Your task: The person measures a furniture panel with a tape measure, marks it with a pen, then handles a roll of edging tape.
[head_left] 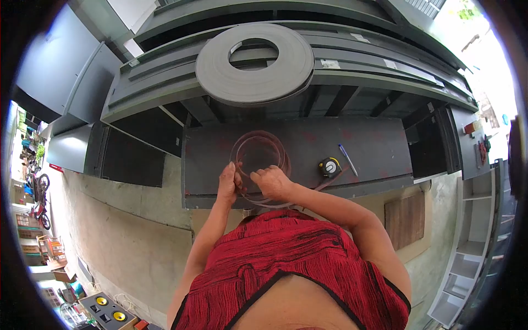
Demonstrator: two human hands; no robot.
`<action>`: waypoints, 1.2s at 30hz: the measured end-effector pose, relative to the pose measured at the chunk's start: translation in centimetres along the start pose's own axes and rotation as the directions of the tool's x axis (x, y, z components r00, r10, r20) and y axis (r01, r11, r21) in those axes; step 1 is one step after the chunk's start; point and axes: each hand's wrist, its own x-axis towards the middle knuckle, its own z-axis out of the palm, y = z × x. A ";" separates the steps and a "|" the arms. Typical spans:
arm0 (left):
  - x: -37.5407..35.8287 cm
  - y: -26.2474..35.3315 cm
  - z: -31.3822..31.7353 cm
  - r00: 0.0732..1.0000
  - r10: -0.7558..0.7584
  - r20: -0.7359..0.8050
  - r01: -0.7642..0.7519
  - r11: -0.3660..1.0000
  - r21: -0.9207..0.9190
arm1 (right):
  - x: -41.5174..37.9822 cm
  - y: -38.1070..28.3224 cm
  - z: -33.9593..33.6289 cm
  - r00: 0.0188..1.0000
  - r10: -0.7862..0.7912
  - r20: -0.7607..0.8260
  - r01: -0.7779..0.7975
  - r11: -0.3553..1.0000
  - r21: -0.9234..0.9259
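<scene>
A thin brownish strip, wound into a loose coil [281, 149], lies over the dark grey board in front of me. My left hand [229, 180] is closed on the coil's left side. At its lower right, my right hand [271, 182] has its fingers curled on the strip. A loose end of the strip runs right under my right forearm toward a yellow and black tape measure [329, 167]. Beside the tape measure lies a blue and white pen [348, 160]. Beyond the coil, a large grey roll of edging [297, 60] rests flat on the dark frame.
The dark grey board [209, 144] spans the front of a long dark cabinet frame [148, 91]. Small tools [482, 151] sit on a panel at the right. A pale shelf unit [465, 242] stands at lower right, and speakers [107, 311] are at lower left.
</scene>
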 end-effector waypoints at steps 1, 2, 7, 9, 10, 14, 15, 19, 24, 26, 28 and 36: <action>0.1 -0.1 0.0 0.999 0.029 -0.016 -0.028 0.998 0.054 | 0.1 0.1 0.3 1.000 0.015 -0.004 -0.015 1.000 0.008; 0.1 -0.3 0.3 0.998 0.059 -0.031 -0.055 0.993 0.109 | 0.1 0.2 0.7 0.999 0.032 -0.016 -0.031 0.999 0.019; 0.6 -0.4 1.1 0.991 0.127 -0.050 -0.129 0.991 -0.023 | 0.3 -0.2 2.0 0.993 0.077 -0.087 -0.069 0.993 0.093; 1.2 -0.8 1.0 0.991 0.122 -0.061 -0.125 0.991 -0.056 | 0.7 -0.5 2.2 0.991 0.082 -0.110 -0.069 0.990 0.123; 1.4 -0.8 0.9 0.988 0.125 -0.089 -0.131 0.989 -0.074 | 0.9 -0.7 2.1 0.989 0.085 -0.122 -0.068 0.988 0.139; 1.9 -0.6 0.2 0.979 0.132 -0.152 -0.147 0.985 -0.092 | 1.0 -0.8 1.7 0.974 0.134 -0.184 -0.108 0.984 0.143; 1.9 -0.5 -0.2 0.978 0.134 -0.159 -0.148 0.985 -0.083 | 1.0 -0.4 1.6 0.969 0.149 -0.199 -0.119 0.981 0.153; 2.3 -1.2 -0.9 0.959 0.102 -0.264 -0.100 0.995 0.024 | 1.0 0.6 1.3 0.969 0.190 -0.157 -0.165 0.974 0.158; 5.6 -5.5 -5.9 0.844 0.526 -0.100 -0.246 0.546 0.801 | 1.1 0.5 1.9 0.997 0.012 -0.075 -0.008 0.998 0.055; 3.4 -2.8 -3.5 0.879 0.471 -0.068 -0.162 0.431 0.888 | 0.8 0.2 1.8 0.999 -0.032 -0.012 0.032 0.999 0.013; 2.5 -0.6 -2.3 0.909 0.415 -0.031 -0.133 0.361 0.923 | 0.5 0.2 1.7 0.996 -0.080 0.042 0.081 0.997 -0.019; 6.3 1.0 -3.7 0.944 0.328 0.039 -0.306 0.822 0.480 | -0.3 0.3 1.8 0.976 -0.216 -0.029 0.214 0.976 -0.048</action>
